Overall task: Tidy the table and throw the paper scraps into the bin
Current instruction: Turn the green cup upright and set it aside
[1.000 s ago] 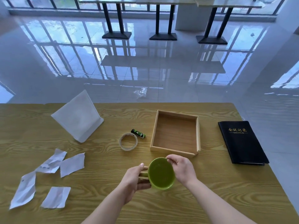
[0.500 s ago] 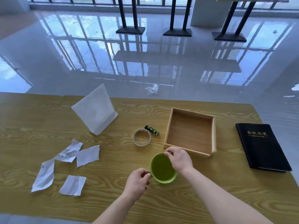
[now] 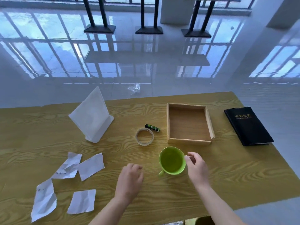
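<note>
The table carries four paper scraps at its left, well apart from the green cup. Left hand is nearer them, loosely curled, empty. Right hand fingers slack beside the cup rim

Bare table lies open to the right of the green cup and along the near edge between the two forearms. Toward the paper scraps the path from the left hand is unobstructed. Farther back, the tape roll, small green tube, wooden tray and white stand crowd the middle, leaving narrow gaps.
</note>
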Tool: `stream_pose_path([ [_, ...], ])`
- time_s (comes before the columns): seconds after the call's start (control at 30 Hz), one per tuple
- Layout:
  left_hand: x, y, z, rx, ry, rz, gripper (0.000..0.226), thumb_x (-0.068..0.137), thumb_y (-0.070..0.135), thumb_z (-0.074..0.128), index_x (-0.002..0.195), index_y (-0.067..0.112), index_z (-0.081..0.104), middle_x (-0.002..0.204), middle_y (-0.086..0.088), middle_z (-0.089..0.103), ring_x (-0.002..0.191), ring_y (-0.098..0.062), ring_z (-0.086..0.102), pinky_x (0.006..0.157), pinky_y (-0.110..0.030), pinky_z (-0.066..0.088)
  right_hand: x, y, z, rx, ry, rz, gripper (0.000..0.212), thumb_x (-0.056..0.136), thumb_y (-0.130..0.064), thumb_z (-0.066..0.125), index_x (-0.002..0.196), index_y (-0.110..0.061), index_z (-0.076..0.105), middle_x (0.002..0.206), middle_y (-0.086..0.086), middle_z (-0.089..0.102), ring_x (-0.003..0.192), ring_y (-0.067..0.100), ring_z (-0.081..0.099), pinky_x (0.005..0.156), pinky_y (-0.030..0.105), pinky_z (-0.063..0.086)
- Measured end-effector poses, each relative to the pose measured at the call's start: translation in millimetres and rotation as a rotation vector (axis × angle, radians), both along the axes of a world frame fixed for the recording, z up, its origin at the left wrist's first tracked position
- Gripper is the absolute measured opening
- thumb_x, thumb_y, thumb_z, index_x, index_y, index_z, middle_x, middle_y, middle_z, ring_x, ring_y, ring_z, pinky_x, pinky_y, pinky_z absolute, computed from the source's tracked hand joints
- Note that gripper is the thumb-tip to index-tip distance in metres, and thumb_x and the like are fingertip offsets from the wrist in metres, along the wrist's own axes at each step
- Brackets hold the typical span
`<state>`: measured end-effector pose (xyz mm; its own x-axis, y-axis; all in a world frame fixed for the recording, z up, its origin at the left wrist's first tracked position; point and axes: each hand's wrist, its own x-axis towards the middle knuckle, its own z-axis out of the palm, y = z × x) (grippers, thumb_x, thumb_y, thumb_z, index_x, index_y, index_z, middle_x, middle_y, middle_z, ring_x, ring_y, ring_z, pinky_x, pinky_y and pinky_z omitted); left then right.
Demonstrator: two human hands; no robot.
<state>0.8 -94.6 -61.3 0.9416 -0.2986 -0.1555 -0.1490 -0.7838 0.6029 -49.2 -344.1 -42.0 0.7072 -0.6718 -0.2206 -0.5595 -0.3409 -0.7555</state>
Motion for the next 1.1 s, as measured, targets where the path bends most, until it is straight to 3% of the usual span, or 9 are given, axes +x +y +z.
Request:
stream_pose_path([
  [0.1, 12, 43, -15, 0.28, -0.181, -0.134, 0.043, 0.092, 0.034, 0.054, 0.134, 0.025, 0.051, 0.138, -0.006, 0.049, 0.131, -0.026, 0.042, 0.111, -0.039, 0.037, -33, 34, 0, 0.085, -0.053, -0.223, 0.019, 0.094, -0.026, 0.059, 0.111, -0.02, 0.066, 0.097, -0.003, 0.069, 0.085, 0.016, 0.066, 0.074, 0.034, 0.054],
  [0.17, 17, 58, -27, 0.34, -0.185, -0.211, 0.057, 0.094, 0.045, 0.049, 0.145, 0.023, 0.037, 0.154, -0.016, 0.03, 0.146, -0.034, 0.02, 0.121, -0.046, 0.015, -48, 58, -4, 0.176, -0.036, -0.371, 0.011, 0.093, -0.03, 0.059, 0.1, -0.025, 0.066, 0.086, -0.005, 0.071, 0.069, 0.011, 0.069, 0.066, 0.036, 0.056],
  [0.23, 16, 63, -39, 0.366, -0.156, -0.299, 0.066, 0.096, 0.054, 0.036, 0.153, 0.024, 0.019, 0.162, -0.015, 0.008, 0.15, -0.031, -0.006, 0.121, -0.044, -0.005, -54, 80, -11, 0.28, -0.008, -0.44, 0.01, 0.091, -0.033, 0.061, 0.09, -0.025, 0.066, 0.074, -0.003, 0.071, 0.058, 0.008, 0.069, 0.064, 0.04, 0.059],
  [0.33, 10, 64, -54, 0.402, -0.129, -0.342, 0.075, 0.093, 0.066, 0.019, 0.154, 0.028, -0.001, 0.163, -0.008, -0.015, 0.145, -0.024, -0.029, 0.117, -0.04, -0.018, -49, 107, -17, 0.479, -0.028, -0.437, 0.021, 0.089, -0.035, 0.065, 0.083, -0.016, 0.068, 0.065, 0.0, 0.069, 0.058, 0.014, 0.067, 0.071, 0.047, 0.061],
  [0.57, 11, 67, -57, 0.431, -0.11, -0.317, 0.079, 0.088, 0.075, 0.007, 0.152, 0.033, -0.013, 0.159, -0.001, -0.027, 0.14, -0.018, -0.038, 0.116, -0.036, -0.022, -9, 130, -15, 0.642, -0.028, -0.54, 0.036, 0.077, -0.042, 0.08, 0.084, -0.01, 0.064, 0.067, 0.004, 0.067, 0.055, 0.014, 0.064, 0.065, 0.036, 0.062],
  [0.73, 12, 66, -54, 0.449, -0.086, -0.333, 0.079, 0.088, 0.073, 0.008, 0.153, 0.033, -0.011, 0.161, -0.002, -0.022, 0.143, -0.02, -0.032, 0.12, -0.04, -0.012, 6, 128, -20, 0.593, -0.039, -0.612, 0.021, 0.085, -0.021, 0.074, 0.081, -0.003, 0.063, 0.059, 0.004, 0.063, 0.046, 0.013, 0.059, 0.062, 0.038, 0.06],
  [0.87, 11, 66, -55, 0.475, -0.092, -0.345, 0.079, 0.087, 0.074, 0.004, 0.15, 0.032, -0.017, 0.16, -0.002, -0.025, 0.143, -0.02, -0.034, 0.12, -0.04, -0.013, 5, 124, -23, 0.59, -0.008, -0.583, 0.023, 0.083, -0.019, 0.073, 0.068, -0.003, 0.066, 0.046, -0.002, 0.059, 0.044, 0.013, 0.057, 0.066, 0.04, 0.058],
  [0.97, 12, 66, -54, 0.482, -0.089, -0.346, 0.079, 0.087, 0.075, 0.004, 0.15, 0.033, -0.018, 0.16, -0.002, -0.026, 0.142, -0.02, -0.034, 0.119, -0.04, -0.014, 5, 121, -23, 0.567, 0.013, -0.566, 0.023, 0.084, -0.02, 0.07, 0.067, -0.004, 0.066, 0.05, 0.001, 0.061, 0.052, 0.018, 0.059, 0.067, 0.041, 0.056],
  [1.1, 11, 66, -54, 0.479, -0.084, -0.34, 0.078, 0.086, 0.075, 0.003, 0.148, 0.034, -0.021, 0.16, -0.001, -0.027, 0.142, -0.019, -0.036, 0.12, -0.04, -0.013, -1, 114, -23, 0.473, 0.037, -0.521, 0.02, 0.083, -0.02, 0.065, 0.068, -0.007, 0.065, 0.06, 0.003, 0.068, 0.056, 0.017, 0.06, 0.056, 0.028, 0.045],
])
